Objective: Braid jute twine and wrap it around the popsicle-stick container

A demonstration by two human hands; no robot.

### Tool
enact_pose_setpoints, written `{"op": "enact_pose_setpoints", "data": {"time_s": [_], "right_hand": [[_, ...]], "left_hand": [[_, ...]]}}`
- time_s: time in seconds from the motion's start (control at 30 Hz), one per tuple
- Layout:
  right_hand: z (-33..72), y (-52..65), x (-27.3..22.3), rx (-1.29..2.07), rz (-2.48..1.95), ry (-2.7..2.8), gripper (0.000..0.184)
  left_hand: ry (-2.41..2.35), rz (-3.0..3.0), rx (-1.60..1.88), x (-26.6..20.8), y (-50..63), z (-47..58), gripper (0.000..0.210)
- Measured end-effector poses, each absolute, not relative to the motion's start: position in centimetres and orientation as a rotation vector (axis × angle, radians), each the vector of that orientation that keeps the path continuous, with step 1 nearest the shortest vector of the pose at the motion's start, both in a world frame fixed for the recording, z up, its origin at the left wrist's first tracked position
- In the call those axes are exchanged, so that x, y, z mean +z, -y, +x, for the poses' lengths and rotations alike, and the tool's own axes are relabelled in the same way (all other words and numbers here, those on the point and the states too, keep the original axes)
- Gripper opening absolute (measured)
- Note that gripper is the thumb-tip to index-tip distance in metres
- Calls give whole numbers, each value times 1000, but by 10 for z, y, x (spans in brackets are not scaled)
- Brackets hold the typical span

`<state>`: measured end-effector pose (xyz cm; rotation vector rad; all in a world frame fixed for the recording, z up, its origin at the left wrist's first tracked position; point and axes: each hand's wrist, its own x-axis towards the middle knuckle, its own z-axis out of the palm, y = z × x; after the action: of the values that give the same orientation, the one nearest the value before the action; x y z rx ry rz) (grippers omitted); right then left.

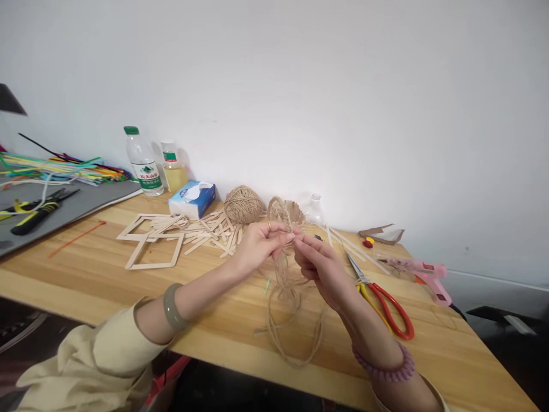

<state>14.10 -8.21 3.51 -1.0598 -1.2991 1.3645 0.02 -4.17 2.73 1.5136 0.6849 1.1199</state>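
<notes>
Both hands meet above the middle of the wooden table. My left hand [261,243] pinches jute twine [274,337] between thumb and fingers. My right hand [319,260] is closed on the same twine, its fingertips touching the left ones. A braided-looking loop of the twine rises above the fingers, and loose strands hang below in coils on the table. Behind the hands stands a ball of jute twine [243,205]. To the right of my right hand lie scissors [377,297] with red and yellow handles, blades slightly apart.
Wooden craft sticks [214,229] and stick frames [154,266] lie left of the hands. A tissue box [193,199], a water bottle [144,166] and a jar [174,171] stand behind. Pliers [38,214] rest on a grey mat; a pink glue gun [429,274] lies right.
</notes>
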Motion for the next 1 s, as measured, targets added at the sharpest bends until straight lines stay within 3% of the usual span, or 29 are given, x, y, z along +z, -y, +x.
{"op": "enact_pose_setpoints", "data": {"time_s": [0.3, 0.53, 0.73, 1.0], "right_hand": [[145, 84, 37, 1061, -1101, 1520, 27], [154, 82, 36, 1011, -1146, 1585, 30], [159, 79, 35, 947, -1172, 1546, 28], [155, 81, 37, 914, -1130, 1582, 26]], "left_hand": [[-635, 1593, 973, 34, 41, -4, 27], [-573, 1638, 722, 39, 35, -13, 48], [-636, 1737, 764, 45, 31, -19, 20], [-484, 1204, 681, 39, 33, -15, 15]]}}
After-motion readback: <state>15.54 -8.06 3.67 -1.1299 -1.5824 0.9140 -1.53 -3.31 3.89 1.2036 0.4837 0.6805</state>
